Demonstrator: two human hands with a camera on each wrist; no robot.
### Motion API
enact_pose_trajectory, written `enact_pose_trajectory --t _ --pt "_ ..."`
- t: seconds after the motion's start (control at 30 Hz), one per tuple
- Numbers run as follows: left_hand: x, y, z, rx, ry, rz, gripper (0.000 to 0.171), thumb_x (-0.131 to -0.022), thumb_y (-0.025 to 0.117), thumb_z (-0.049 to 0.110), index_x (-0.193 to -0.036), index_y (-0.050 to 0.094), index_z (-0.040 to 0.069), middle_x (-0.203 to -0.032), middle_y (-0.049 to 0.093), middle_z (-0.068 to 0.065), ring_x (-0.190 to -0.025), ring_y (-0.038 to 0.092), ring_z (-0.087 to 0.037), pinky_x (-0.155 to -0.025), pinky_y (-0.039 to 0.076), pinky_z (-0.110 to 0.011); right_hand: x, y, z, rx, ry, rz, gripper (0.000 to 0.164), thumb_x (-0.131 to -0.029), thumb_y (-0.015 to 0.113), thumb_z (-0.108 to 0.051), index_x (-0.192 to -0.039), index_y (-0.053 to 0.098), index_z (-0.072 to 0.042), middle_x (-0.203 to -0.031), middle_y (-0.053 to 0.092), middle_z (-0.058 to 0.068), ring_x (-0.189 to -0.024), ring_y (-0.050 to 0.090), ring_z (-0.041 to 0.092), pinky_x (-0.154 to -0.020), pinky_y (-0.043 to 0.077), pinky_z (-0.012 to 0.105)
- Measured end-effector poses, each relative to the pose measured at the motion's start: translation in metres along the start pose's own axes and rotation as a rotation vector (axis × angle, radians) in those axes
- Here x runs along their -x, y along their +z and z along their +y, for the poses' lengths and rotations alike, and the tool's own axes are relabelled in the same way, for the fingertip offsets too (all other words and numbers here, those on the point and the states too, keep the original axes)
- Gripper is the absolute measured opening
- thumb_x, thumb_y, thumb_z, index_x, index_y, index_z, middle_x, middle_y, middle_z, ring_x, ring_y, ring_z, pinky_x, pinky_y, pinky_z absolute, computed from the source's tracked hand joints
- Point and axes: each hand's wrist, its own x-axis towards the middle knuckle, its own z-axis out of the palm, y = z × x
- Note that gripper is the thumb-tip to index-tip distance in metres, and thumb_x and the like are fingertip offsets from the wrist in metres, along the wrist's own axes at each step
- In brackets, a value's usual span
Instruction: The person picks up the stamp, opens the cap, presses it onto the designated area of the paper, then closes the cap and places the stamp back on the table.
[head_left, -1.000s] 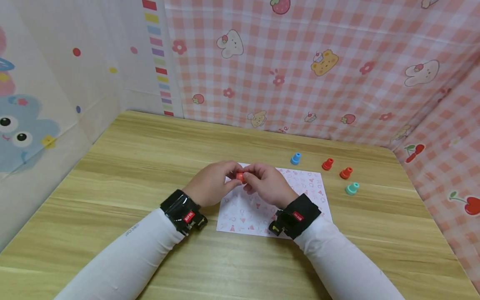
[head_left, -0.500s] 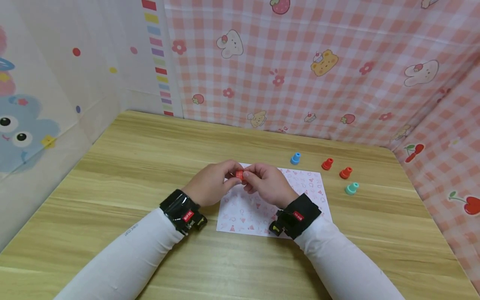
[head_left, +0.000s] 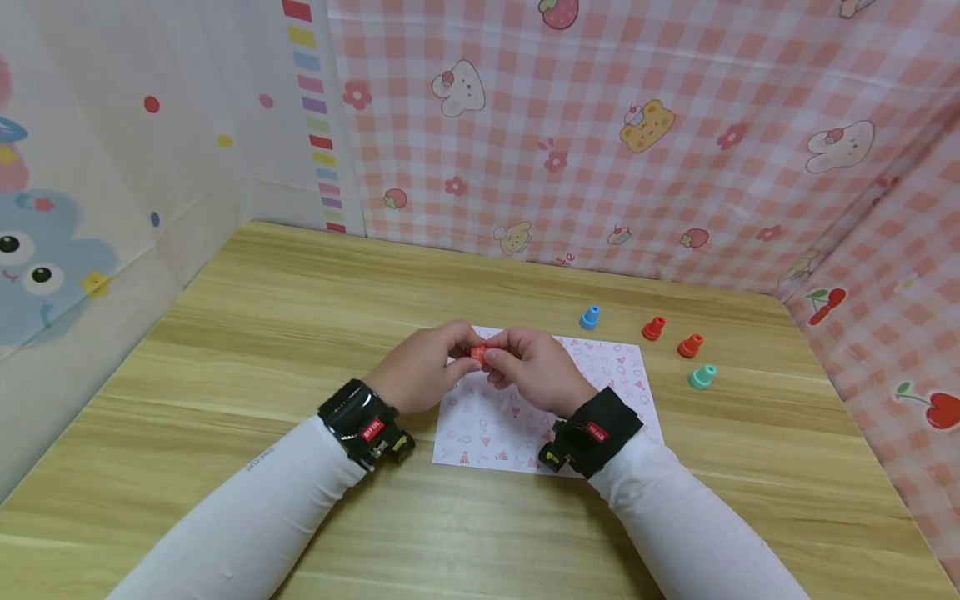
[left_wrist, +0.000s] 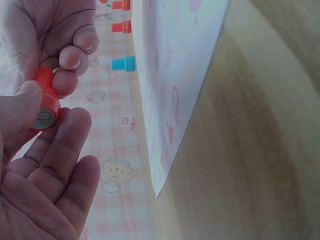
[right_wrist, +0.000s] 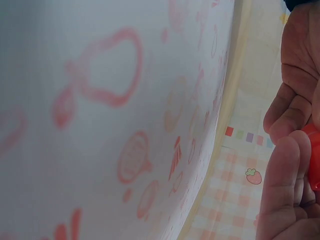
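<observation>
A small red stamp [head_left: 477,354] is held between both hands, over the far left part of a white sheet [head_left: 487,429] printed with red marks. Thumb and fingers of the left hand [head_left: 420,367] pinch its wide base. From the other side, the right hand [head_left: 534,371] pinches the narrow handle. In the left wrist view the stamp [left_wrist: 46,102] shows its round, pale face with an oval design turned toward the camera. Only a red edge of the stamp [right_wrist: 314,155] appears in the right wrist view, mostly hidden by fingers.
Beyond the sheet's right side, a blue stamp [head_left: 590,318], two red stamps [head_left: 653,328] and a teal stamp [head_left: 702,377] stand on the wooden table [head_left: 315,283]. A pink checked curtain [head_left: 570,200] hangs along the table's back edge.
The stamp has shifted and turned slightly between the fingers. Both hands stay almost in place, still gripping it, and the standing stamps have not moved.
</observation>
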Motion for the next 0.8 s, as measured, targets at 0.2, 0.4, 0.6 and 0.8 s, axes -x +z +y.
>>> enact_pose_trajectory --t 0.2,0.4,0.6,0.8 --pt "0.0014 -0.0017 0.0014 0.038 -0.013 -0.006 0.012 -0.091 0.063 0.022 -0.102 0.056 0.023 -0.098 0.061 0.010 -0.090 0.054 -0.001 -0.080 0.050 -0.031 0.0003 0.0002 -0.0005 -0.005 -0.002 -0.011 0.011 -0.094 0.058 -0.019 -0.098 0.065 -0.011 -0.082 0.068 0.005 -0.073 0.063 0.019 -0.072 0.055 0.043" --pt "0.0009 -0.0019 -0.0002 0.044 -0.027 -0.019 0.012 -0.092 0.062 0.022 -0.102 0.056 0.023 -0.099 0.061 0.010 -0.091 0.053 -0.002 -0.082 0.050 -0.032 0.0001 0.0001 -0.0009 -0.021 -0.004 -0.025 0.012 -0.095 0.057 -0.018 -0.099 0.065 -0.010 -0.084 0.068 0.008 -0.074 0.063 0.019 -0.071 0.056 0.038" --pt "0.0009 -0.0032 0.0001 0.054 -0.039 -0.030 0.013 -0.091 0.062 0.022 -0.103 0.056 0.023 -0.099 0.060 0.010 -0.090 0.054 -0.003 -0.081 0.051 -0.032 -0.0011 -0.0002 0.0008 -0.063 -0.010 -0.043 0.013 -0.095 0.055 -0.016 -0.100 0.064 -0.008 -0.089 0.067 0.015 -0.076 0.063 0.021 -0.070 0.056 0.034" --pt "0.0015 -0.0034 0.0004 0.067 -0.048 -0.016 0.012 -0.091 0.063 0.022 -0.101 0.056 0.024 -0.096 0.060 0.011 -0.086 0.054 -0.003 -0.077 0.051 -0.029 -0.0013 0.0003 0.0027 -0.090 -0.023 -0.042 0.013 -0.095 0.055 -0.015 -0.101 0.064 -0.007 -0.089 0.067 0.011 -0.076 0.063 0.022 -0.070 0.056 0.033"
